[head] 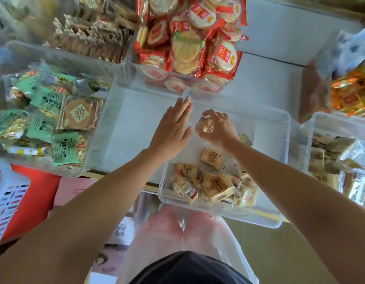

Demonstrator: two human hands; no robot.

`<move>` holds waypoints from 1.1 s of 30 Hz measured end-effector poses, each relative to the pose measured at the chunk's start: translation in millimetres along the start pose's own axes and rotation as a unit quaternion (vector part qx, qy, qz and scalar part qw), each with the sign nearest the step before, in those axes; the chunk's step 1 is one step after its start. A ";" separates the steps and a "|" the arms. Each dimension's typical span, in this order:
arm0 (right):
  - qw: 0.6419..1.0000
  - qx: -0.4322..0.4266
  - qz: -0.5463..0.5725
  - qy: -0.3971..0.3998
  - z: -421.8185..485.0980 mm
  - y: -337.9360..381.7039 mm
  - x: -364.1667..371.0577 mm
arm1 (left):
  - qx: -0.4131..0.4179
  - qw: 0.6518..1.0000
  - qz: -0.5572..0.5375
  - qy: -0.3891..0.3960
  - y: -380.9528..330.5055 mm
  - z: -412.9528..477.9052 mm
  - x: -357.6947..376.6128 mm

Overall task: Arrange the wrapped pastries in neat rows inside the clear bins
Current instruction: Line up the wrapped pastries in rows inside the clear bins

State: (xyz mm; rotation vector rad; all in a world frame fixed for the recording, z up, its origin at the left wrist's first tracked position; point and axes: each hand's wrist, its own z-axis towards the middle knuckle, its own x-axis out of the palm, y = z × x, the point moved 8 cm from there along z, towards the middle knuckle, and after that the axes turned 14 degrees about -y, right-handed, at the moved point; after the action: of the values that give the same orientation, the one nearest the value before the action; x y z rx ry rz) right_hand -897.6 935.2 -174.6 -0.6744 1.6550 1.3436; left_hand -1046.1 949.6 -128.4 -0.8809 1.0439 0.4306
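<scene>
A clear bin (284, 160) stands in front of me on a white shelf. Several tan wrapped pastries (216, 185) lie jumbled in its near half, and one more pastry (211, 158) lies alone near the middle. My right hand (218, 128) grips a wrapped pastry (206, 125) above the bin's far left part. My left hand (173, 126) stretches flat with straight fingers beside it, reaching toward the bin's far left corner, holding nothing.
Red packs of round crackers (189, 44) fill a bin behind. Green snack packs (46, 124) fill a bin on the left. A bin of similar tan pastries (337, 160) stands at the right, with orange packs (353, 93) above it. A red box (34, 193) sits at lower left.
</scene>
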 end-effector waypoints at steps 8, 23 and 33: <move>0.993 0.007 -0.003 0.114 -7.4 -18.7 36.2 | 0.002 1.000 0.020 -0.003 2.8 11.1 6.8; 0.995 -0.088 -0.011 -0.055 1.7 -18.2 20.5 | -0.010 1.000 -0.011 -0.007 9.6 23.1 7.5; 0.992 -0.091 0.081 0.005 -4.0 -16.6 23.1 | -0.011 0.999 -0.041 -0.021 9.8 21.3 6.1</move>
State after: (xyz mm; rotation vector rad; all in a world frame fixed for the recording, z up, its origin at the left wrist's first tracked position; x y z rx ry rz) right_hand -895.8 929.5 -202.7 -0.6647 1.6363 1.6255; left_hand -1038.0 971.9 -133.2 -0.9277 0.9621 0.3904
